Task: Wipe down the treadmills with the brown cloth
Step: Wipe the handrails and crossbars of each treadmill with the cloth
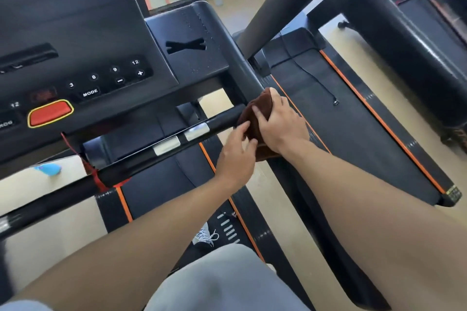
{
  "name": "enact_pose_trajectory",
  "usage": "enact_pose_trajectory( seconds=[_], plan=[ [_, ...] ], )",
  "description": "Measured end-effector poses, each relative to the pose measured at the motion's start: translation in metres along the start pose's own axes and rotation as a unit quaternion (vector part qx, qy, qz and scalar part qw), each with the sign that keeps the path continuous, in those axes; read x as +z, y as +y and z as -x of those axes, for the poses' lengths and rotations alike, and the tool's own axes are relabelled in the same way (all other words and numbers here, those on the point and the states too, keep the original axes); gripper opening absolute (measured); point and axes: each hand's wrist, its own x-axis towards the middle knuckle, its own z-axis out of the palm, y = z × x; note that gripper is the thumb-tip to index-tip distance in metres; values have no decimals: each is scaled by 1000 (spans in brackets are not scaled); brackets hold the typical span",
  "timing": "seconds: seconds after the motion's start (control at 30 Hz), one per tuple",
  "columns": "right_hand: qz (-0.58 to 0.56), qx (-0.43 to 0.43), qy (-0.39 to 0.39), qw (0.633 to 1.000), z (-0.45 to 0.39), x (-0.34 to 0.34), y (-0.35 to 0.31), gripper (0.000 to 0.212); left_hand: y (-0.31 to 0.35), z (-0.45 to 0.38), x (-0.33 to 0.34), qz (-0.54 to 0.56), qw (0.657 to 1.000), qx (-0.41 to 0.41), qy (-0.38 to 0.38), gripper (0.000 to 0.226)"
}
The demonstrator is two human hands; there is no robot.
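Observation:
The brown cloth is wrapped over the right end of the black front handlebar of the treadmill I stand on. My right hand grips the cloth from above, fingers curled round it and the bar. My left hand reaches in from below left and its fingertips touch the cloth's lower edge. The console with its buttons and red stop key fills the upper left.
Two silver pulse sensors sit on the handlebar left of the cloth. A second treadmill's belt with orange trim lies to the right, its upright above. A red safety cord hangs at left. My shoe rests on the belt.

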Motion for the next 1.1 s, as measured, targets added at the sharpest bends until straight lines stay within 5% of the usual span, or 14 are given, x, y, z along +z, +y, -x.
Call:
enact_pose_trajectory(
  seconds=[0.17, 0.47, 0.7, 1.1],
  plan=[
    [-132, 31, -106, 985, -10, -19, 9, 79, 19, 21, 17, 20, 983, -72, -170, 96],
    [20, -15, -137, 990, 83, -28, 66, 121, -3, 126, 104, 59, 979, -100, -166, 108],
    [33, -54, -112, 992, 179, -30, 133, 117, -30, 205, 181, 100, 983, -79, -134, 112],
    [23, -44, -25, 998, 293, -24, 208, 106, -69, 289, 236, 67, 976, -67, -196, 122]
  ],
)
